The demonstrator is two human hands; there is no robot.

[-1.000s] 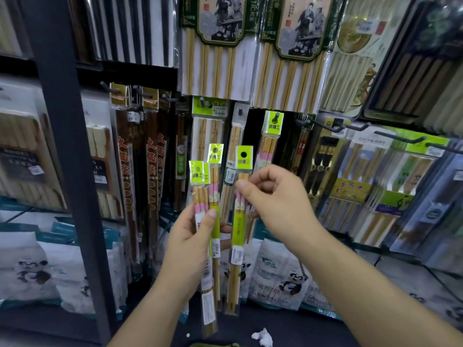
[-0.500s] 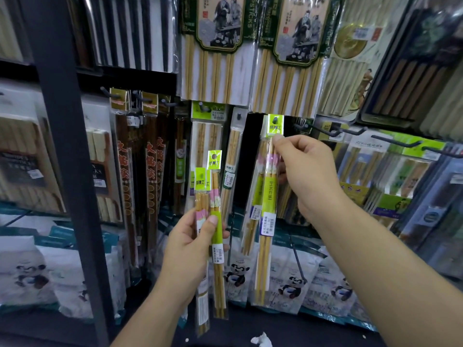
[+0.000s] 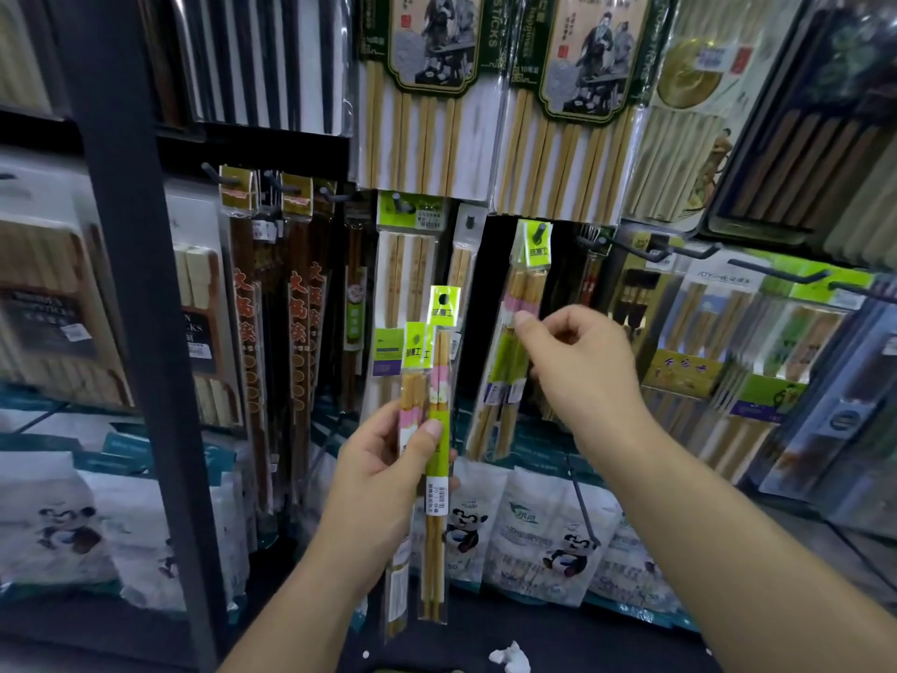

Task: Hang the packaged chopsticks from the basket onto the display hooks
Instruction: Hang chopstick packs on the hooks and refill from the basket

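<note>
Left hand grips chopstick packs, thumb across front; right hand fingers curled, fingertip against hung pack, grip unclear.

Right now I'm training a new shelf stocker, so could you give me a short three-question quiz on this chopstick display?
1. True or false: the left hand holds several chopstick packs.
2. The label atop the tallest held pack is: A red, B lime green, C blue.
3. Fill in: the white bags on the shelf below show a cartoon ____.

Key: 1 true; 2 B; 3 panda.
</note>
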